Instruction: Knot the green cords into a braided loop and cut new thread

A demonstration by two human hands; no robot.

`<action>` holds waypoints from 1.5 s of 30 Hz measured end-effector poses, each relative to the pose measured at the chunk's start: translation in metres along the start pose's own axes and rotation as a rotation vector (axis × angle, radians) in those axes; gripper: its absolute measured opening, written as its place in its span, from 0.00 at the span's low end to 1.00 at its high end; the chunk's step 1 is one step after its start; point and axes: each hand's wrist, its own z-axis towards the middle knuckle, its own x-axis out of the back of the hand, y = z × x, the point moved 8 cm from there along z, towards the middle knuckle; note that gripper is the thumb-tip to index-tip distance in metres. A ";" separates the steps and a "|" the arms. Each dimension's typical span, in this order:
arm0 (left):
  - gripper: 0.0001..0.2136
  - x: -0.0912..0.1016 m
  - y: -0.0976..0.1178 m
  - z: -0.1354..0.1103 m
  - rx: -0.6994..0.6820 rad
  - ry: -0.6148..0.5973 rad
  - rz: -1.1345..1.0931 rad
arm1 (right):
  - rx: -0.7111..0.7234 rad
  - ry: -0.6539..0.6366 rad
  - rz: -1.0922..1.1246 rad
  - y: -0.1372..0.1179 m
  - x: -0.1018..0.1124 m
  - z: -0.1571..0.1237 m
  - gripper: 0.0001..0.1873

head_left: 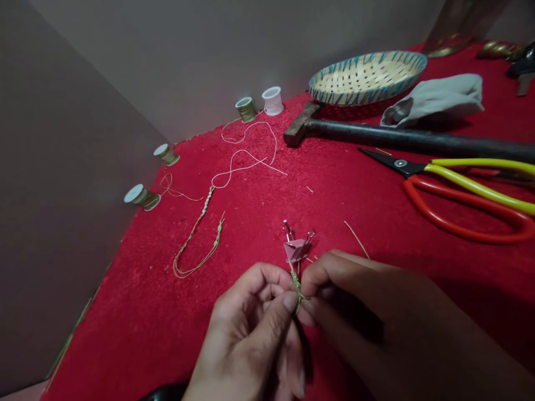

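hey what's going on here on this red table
A person is working a thin green knotted cord with both bare hands. The left hand and right hand pinch it between fingertips, and its far end is held in a small pink binder clip lying on the red cloth. Another braided cord, thread spools, scissors, a hammer and a woven basket lie beyond.

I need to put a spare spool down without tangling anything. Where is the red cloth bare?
Bare cloth lies between the binder clip, the hammer and the scissors, and at lower left below the knotted cord. It is crowded by the loose white thread and spools, and where left hand and right hand pinch the green cord.
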 end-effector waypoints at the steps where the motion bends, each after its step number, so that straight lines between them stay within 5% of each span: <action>1: 0.07 0.000 0.000 0.000 0.002 -0.011 -0.005 | -0.003 -0.018 0.003 -0.001 -0.002 -0.001 0.11; 14: 0.06 -0.002 0.004 -0.001 -0.031 -0.025 -0.110 | -0.035 0.099 0.205 -0.002 0.005 0.000 0.14; 29: 0.03 0.007 0.005 0.003 0.006 0.067 0.000 | -0.053 0.095 0.187 -0.003 0.007 0.001 0.14; 38: 0.03 0.007 0.007 0.007 0.030 0.003 -0.026 | -0.038 0.115 0.134 -0.002 0.005 0.008 0.09; 45: 0.04 0.002 0.010 0.010 0.037 -0.094 0.056 | -0.016 0.016 0.342 0.000 0.000 0.005 0.12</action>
